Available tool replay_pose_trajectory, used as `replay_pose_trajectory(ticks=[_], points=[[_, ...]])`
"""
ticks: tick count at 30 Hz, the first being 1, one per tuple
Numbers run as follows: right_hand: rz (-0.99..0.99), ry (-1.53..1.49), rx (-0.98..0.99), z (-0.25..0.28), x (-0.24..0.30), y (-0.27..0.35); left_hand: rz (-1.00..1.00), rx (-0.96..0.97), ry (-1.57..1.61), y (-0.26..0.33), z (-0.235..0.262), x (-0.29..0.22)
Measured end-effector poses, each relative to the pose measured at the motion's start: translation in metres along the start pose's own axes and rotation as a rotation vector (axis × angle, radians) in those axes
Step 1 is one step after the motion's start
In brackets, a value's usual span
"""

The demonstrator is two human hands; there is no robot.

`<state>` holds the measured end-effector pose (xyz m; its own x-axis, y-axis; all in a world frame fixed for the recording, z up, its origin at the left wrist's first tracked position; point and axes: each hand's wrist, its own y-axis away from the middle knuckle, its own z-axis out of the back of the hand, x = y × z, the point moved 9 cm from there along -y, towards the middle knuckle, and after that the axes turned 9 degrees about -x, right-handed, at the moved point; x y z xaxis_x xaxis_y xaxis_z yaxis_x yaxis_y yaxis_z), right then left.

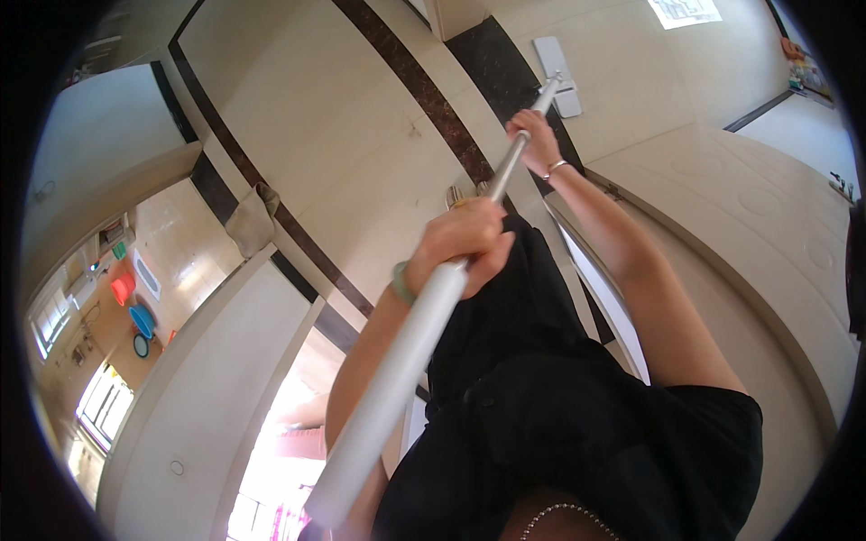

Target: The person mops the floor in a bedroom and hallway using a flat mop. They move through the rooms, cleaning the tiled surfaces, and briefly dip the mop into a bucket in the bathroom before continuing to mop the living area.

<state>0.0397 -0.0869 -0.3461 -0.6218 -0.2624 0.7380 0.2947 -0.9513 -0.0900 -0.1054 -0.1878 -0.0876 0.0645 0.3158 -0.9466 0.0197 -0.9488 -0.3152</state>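
Observation:
A flat mop with a long white and silver handle (397,383) runs slantwise from near my body to the floor at the upper right. Its white flat head (547,56) lies on the tiles across the edge of a dark floor strip. My left hand (458,242) is closed round the thicker white upper part of the handle, a green bangle on the wrist. Farther down, my right hand (536,142) grips the thinner shaft, closer to the mop head. A light bracelet circles that wrist.
Beige tiles (334,99) with dark brown bands cover the floor. A pale panelled door (749,194) stands to the right, a white door (203,388) to the left. A grey cloth (253,221) lies by the left doorway, beyond which are red (123,288) and blue (142,320) basins.

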Motion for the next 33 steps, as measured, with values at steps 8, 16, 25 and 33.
replay_pose_trajectory(ticks=[8,16,25,33], points=[[0.104,-0.165,0.363,-0.132,0.158,0.041,0.124,-0.266,-0.286,0.084,0.095,-0.1],[0.338,-0.122,0.719,-0.188,0.22,0.105,0.221,-0.726,-0.429,0.174,0.098,-0.135],[0.336,-0.127,0.891,-0.159,0.247,0.222,0.341,-0.828,-0.487,0.237,0.072,-0.192],[0.248,-0.191,0.825,-0.115,0.224,0.178,0.199,-0.544,-0.287,0.173,0.061,-0.18]])
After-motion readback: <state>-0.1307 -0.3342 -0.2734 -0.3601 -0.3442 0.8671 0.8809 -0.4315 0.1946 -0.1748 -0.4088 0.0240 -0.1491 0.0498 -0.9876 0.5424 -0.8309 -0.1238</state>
